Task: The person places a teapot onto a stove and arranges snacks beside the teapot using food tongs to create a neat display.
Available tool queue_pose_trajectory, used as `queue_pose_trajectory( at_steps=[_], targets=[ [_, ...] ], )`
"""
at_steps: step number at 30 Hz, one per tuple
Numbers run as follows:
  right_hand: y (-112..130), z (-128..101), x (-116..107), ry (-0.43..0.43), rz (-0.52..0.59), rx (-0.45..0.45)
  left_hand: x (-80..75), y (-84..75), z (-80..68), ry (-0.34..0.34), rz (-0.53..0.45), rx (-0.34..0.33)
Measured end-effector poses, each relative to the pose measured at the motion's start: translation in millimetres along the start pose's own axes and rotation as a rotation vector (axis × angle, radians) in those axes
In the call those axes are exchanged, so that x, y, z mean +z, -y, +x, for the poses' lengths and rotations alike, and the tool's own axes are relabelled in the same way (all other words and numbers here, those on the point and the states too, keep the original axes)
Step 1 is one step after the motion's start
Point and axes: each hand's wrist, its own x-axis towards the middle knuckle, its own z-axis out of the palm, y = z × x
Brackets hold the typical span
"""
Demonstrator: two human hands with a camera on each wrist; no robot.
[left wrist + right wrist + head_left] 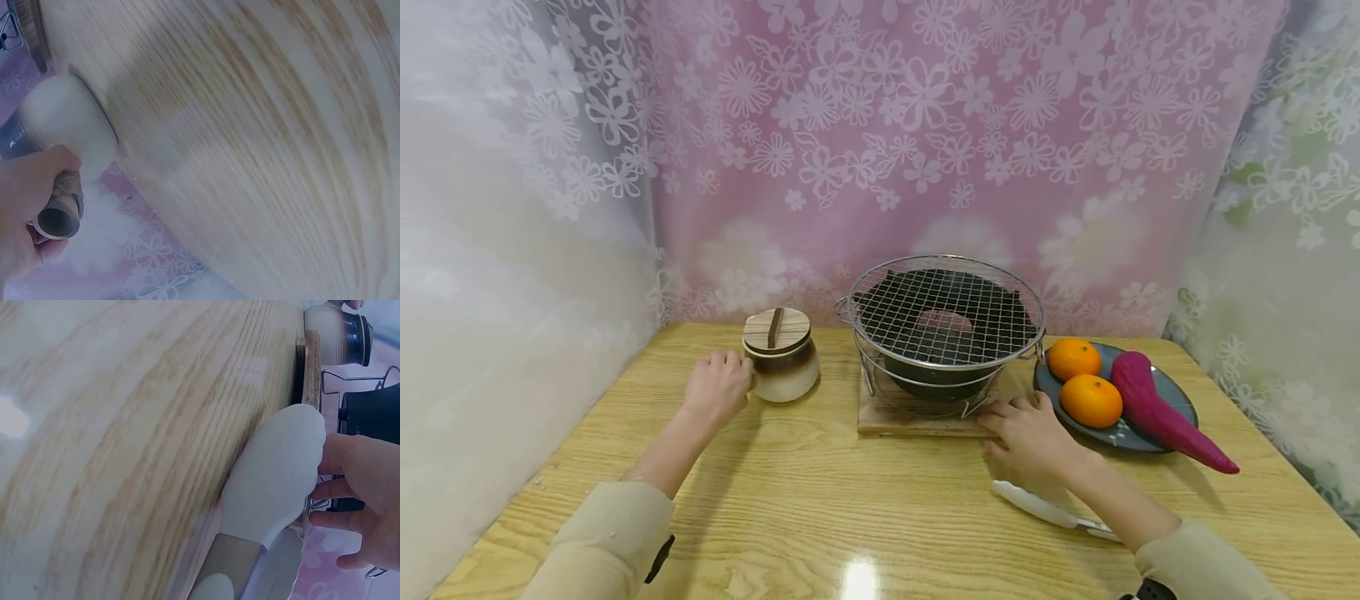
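Ceramic, two-toned, and capped with a wooden lid, the small pot stands on the wood-grain surface just left of the grill. The left hand has its grip closed round the pot's stubby side handle; the left wrist view shows thumb and fingers wrapped round the hollow stub. Judged from this hold, any lift should stay level, since the lid rests loose on top and a tilt could shed it.

The right hand lies with fingers loosely extended against the front right corner of the wooden base board, holding nothing. A steadying press here is best kept low on the board and clear of the wire frame.

On the board sits a dark bowl-shaped stove under a round wire mesh. Whether the stove is hot cannot be told, so treat the mesh as hot.

White-tipped tongs lie on the surface just beside the right wrist, within easy reach. To the right, a dark plate carries two oranges and a purple sweet potato, well clear of the pot.
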Motion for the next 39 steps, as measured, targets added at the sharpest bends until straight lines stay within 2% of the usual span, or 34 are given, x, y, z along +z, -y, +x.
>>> queue_pose_trajectory(
  at_steps=[12, 17, 29, 39],
  targets=[
    [0.7, 1.0, 0.0, 0.032, -0.006, -0.007, 4.3, -1.6, -3.3, -0.041, 0.017, 0.012],
    [0.3, 0.3, 2.1, 0.014, -0.015, -0.013, 5.3, -0.4, -6.6, -0.064, 0.026, 0.015],
    [-1.0, -1.5, 5.1, -0.027, -0.032, -0.057, 4.2, 3.0, -9.8, -0.035, 0.007, 0.0],
    [-3.4, 0.3, 8.6, -0.064, -0.045, -0.085, -0.5, 5.1, -9.6, -0.081, -0.015, -0.01]
  ],
)
